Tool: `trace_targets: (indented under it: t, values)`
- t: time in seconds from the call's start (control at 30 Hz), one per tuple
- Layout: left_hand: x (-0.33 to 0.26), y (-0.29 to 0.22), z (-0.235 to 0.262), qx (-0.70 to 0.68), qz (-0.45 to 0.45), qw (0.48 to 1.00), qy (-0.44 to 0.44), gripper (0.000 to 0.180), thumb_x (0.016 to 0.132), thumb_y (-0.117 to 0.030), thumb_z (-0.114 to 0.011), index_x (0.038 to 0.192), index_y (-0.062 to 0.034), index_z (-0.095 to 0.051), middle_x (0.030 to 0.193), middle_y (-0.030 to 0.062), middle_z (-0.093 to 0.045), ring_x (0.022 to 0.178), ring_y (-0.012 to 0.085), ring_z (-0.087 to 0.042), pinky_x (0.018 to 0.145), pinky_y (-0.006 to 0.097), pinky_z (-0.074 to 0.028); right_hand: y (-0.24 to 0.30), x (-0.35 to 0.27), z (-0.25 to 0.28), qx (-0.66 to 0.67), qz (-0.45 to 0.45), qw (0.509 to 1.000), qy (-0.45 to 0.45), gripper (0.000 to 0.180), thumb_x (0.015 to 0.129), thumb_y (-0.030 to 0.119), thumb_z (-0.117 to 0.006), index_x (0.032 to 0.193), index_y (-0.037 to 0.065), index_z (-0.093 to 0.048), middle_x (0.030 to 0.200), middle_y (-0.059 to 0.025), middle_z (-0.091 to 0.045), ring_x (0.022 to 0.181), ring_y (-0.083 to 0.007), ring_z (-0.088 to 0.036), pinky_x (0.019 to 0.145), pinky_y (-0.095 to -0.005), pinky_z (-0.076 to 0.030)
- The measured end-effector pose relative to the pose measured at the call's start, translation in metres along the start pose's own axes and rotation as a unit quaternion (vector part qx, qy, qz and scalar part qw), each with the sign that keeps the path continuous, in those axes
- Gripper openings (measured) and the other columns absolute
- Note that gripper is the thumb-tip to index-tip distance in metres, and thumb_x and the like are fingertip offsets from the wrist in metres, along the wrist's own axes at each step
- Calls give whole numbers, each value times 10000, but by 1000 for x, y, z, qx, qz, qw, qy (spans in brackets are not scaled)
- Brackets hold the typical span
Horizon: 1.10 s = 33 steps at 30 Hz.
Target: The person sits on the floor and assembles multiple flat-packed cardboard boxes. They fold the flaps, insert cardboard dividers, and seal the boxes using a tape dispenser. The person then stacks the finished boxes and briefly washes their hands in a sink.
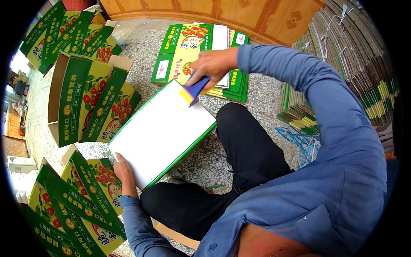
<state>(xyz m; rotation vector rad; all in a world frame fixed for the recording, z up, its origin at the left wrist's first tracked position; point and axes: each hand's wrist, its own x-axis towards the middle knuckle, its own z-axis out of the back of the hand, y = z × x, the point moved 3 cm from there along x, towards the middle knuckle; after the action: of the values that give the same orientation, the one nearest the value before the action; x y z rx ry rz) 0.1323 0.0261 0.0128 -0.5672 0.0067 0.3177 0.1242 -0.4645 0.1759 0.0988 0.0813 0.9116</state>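
A carton [165, 135] with a plain white face and green edges lies tilted across my legs. My left hand [123, 171] grips its near-left corner, thumb on the white face and the other fingers hidden underneath. My right hand [209, 67] is closed around a blue and yellow hand tool [198, 89], shaped like a stapler. The tool's yellow tip is over the far right part of the white face; whether it touches cannot be told.
Flat green and yellow printed cartons [171, 40] lie stacked ahead. Opened cartons [75, 103] stand along the left. Tied bundles of flattened cardboard [342, 60] are piled at the right, near blue strapping [302, 143]. Behind runs a wooden panel [205, 10]. The floor [143, 47] is speckled.
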Motion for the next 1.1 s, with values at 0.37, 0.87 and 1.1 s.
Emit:
trace_targets:
  t: [0.37,0.87,1.1]
  values:
    - [5,0,-5,12,18,1000,15,730,954,-544,-335,1083,126,-595,1059,317,-616,998,451,-579,891,474,-425,-63,-92,-55,-113,-33,986,116,375,731,322,-724,1098,266,-670,814,-80,-607,789,-274,-610,731,-433,-433]
    - [15,4,-4,69,18,997,-5,799,948,-581,-321,927,153,-634,943,353,-619,918,484,-598,829,500,-452,-28,-206,-441,371,-577,719,-112,568,689,562,-747,891,37,-664,808,-164,-660,764,-270,-640,692,-407,-498]
    - [-9,31,16,33,61,997,-15,811,922,-611,-345,973,146,-633,983,358,-613,965,490,-583,878,491,-433,56,-281,-520,346,-762,545,48,599,792,418,-676,1139,-62,-582,1206,-259,-568,1075,-401,-569,890,-461,-474]
